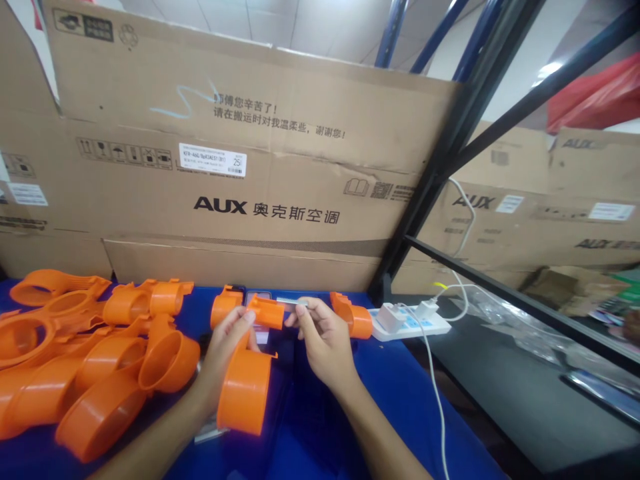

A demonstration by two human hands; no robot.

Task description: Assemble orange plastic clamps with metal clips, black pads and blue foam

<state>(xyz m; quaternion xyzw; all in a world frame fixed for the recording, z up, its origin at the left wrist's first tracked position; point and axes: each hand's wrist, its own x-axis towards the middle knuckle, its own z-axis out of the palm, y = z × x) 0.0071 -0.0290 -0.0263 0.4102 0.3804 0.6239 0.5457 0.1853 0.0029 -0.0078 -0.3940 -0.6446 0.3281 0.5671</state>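
Observation:
My left hand point(226, 347) grips an orange plastic part point(246, 381) with a wide ring end toward me and a small tube end up near my fingers. My right hand point(320, 337) pinches a thin silvery flat piece point(293, 302) against the small tube end of that part. Both hands are over the blue table point(400, 400). Another orange piece point(353, 315) lies just right of my right hand, and one more point(225, 305) sits behind my left fingers.
A heap of several orange parts point(85, 360) fills the left of the table. Large AUX cardboard boxes point(250, 167) stand behind. A white power strip point(413, 320) with chargers and a white cable point(435, 393) sits right. A dark metal rack frame point(450, 153) rises beside it.

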